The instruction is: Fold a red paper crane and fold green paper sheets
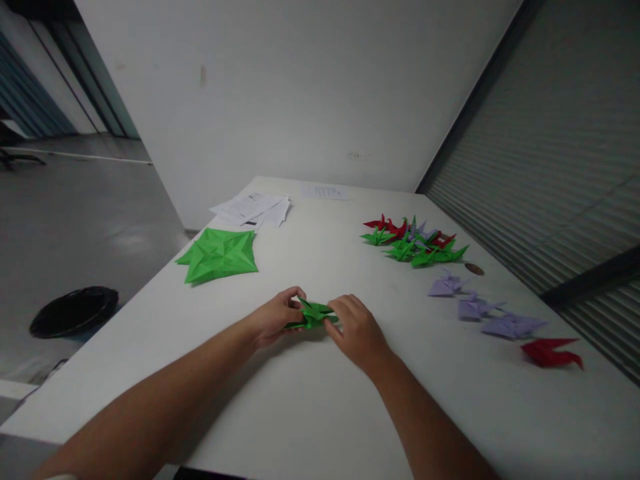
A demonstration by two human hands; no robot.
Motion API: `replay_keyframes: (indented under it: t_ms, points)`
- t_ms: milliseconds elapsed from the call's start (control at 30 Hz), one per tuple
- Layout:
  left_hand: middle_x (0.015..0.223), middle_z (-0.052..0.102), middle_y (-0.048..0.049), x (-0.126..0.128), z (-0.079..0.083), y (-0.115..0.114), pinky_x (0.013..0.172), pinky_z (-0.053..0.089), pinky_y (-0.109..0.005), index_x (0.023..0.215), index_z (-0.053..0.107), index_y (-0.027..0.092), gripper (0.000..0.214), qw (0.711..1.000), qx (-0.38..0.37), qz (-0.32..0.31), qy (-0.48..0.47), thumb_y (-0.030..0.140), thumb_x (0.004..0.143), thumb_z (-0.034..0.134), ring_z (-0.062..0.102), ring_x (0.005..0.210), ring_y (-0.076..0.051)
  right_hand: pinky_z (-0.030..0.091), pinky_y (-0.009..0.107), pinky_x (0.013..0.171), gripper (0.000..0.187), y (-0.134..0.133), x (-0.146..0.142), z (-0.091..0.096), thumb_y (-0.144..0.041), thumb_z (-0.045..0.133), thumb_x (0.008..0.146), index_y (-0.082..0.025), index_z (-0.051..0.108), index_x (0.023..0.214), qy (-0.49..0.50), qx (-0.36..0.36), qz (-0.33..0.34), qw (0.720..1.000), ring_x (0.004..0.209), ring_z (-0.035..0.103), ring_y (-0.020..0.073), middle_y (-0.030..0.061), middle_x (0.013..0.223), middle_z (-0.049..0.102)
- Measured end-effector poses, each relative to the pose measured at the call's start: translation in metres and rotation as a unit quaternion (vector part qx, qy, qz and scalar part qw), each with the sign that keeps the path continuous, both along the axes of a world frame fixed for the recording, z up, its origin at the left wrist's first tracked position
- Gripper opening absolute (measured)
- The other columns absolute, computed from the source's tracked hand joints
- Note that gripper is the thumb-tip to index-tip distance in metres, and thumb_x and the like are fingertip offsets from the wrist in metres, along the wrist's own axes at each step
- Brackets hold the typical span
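Watching the two bare hands now, and the left hand [274, 317] is curled over one end of a small bright-green folded paper piece [314, 315], thumb and fingers pinching it. The right hand [356, 331] comes in from the other side, fingers bent down over the far end and gripping it. Those fingers hide the middle of the piece, so its exact shape and folds are hard to make out; green points stick up between the hands and a thin flap pokes out to the left. It sits just above the arms, on a white table [320, 407], and the hands cast a soft shadow there.

Up to the left lies a large green paper sheet [219, 255] creased into a star-like pattern, near the table's left edge. Beyond it is a loose stack of printed white papers [253, 209], too small to read. Over on the right, well apart from the hands, is a bunched cluster of red, green and lilac paper cranes [413, 241], overlapping so that individual birds are hard to count. A row of three lilac paper cranes [475, 307] runs toward a single red paper crane [551, 353], close to the right edge beside a slatted grey panel [540, 147].
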State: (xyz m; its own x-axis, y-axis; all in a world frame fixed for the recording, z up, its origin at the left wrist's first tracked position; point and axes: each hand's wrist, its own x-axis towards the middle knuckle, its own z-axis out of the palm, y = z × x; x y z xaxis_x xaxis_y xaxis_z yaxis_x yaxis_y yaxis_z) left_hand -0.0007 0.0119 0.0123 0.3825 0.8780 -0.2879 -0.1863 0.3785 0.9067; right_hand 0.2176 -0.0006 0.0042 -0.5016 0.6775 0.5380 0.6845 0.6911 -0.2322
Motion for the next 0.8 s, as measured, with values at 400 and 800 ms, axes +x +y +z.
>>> replay_keyframes:
  t_ms: [400, 800]
  points:
    - [0.081, 0.071, -0.004, 0.008, -0.001, -0.005, 0.07, 0.047, -0.027, 0.094, 0.075, 0.011, 0.036, 0.997, 0.072, -0.039, 0.014, 0.01, 0.058, 0.069, 0.061, 0.073, -0.014, 0.049, 0.036, 0.074, 0.018, -0.011, -0.017, 0.003, -0.004, 0.053, 0.083, -0.018, 0.064, 0.086, 0.028, -0.002, -0.049, 0.998, 0.078, 0.061, 0.0242, 0.0073, 0.081, 0.066]
    - [0.072, 0.06, 0.0042, -0.003, -0.001, 0.007, 0.061, 0.048, -0.023, 0.091, 0.066, 0.016, 0.033, 0.993, 0.086, 0.074, 0.011, 0.013, 0.062, 0.081, 0.058, 0.064, -0.01, 0.052, 0.035, 0.079, 0.016, -0.005, -0.004, 0.006, -0.01, 0.051, 0.092, -0.02, 0.064, 0.093, 0.096, -0.046, -0.055, 0.993, 0.083, 0.066, 0.0245, 0.008, 0.086, 0.071]
